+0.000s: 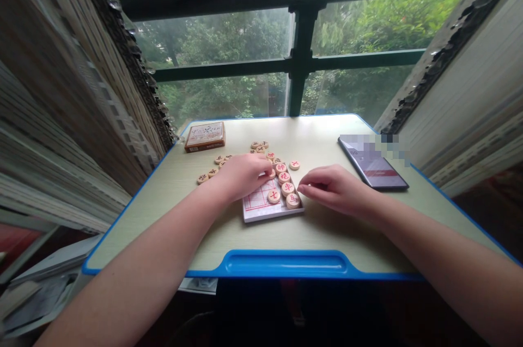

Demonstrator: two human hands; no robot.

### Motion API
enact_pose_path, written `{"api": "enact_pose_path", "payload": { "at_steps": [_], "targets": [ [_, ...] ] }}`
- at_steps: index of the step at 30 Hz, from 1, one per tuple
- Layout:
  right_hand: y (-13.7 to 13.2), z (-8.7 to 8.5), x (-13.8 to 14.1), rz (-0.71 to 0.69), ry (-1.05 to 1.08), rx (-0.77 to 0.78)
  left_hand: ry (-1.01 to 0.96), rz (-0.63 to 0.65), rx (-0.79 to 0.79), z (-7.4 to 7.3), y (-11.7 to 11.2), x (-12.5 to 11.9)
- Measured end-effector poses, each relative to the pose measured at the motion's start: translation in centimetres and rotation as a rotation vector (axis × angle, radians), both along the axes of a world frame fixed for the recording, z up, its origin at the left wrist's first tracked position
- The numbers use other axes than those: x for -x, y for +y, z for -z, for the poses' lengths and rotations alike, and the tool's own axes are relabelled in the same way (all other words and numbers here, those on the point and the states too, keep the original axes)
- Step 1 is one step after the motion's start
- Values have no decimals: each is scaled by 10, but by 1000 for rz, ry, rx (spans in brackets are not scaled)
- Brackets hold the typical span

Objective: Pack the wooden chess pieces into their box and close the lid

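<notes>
My left hand (pixel 249 172) reaches over the shallow white tray (pixel 253 216), its fingers curled down on a round wooden xiangqi piece (pixel 272 174); the hand covers part of the tray. Xiangqi pieces with red characters (pixel 287 189) stand in a row along the tray's right side. Another red-marked piece (pixel 273 196) lies on the red-lined grid inside. Just right of the tray, my right hand (pixel 333 188) is low over the table, fingers drawn together and nothing visible in them. A single red-marked piece (pixel 295 165) lies on the table beyond its fingertips.
Several black-marked pieces (pixel 203 178) lie scattered left of and behind the tray. A brown cardboard box (pixel 205 136) sits at the back left, and a phone (pixel 371 164) at the right. The table (pixel 163 211) has a blue rim and front groove; a window and curtains surround it.
</notes>
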State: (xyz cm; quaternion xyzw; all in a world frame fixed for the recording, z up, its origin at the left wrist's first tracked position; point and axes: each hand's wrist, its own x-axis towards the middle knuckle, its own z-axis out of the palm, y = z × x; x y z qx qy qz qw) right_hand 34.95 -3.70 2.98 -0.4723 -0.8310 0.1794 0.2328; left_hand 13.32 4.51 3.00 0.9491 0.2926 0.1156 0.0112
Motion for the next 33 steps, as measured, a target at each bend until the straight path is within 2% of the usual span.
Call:
{"api": "enact_pose_path", "payload": {
  "at_steps": [18,33],
  "targets": [
    [1,1,-1,11,-25,-44,-15,-45,30,-2,-1,-1],
    [0,0,-1,7,-35,-62,-43,-28,54,-3,-2,-1]
  ]
}}
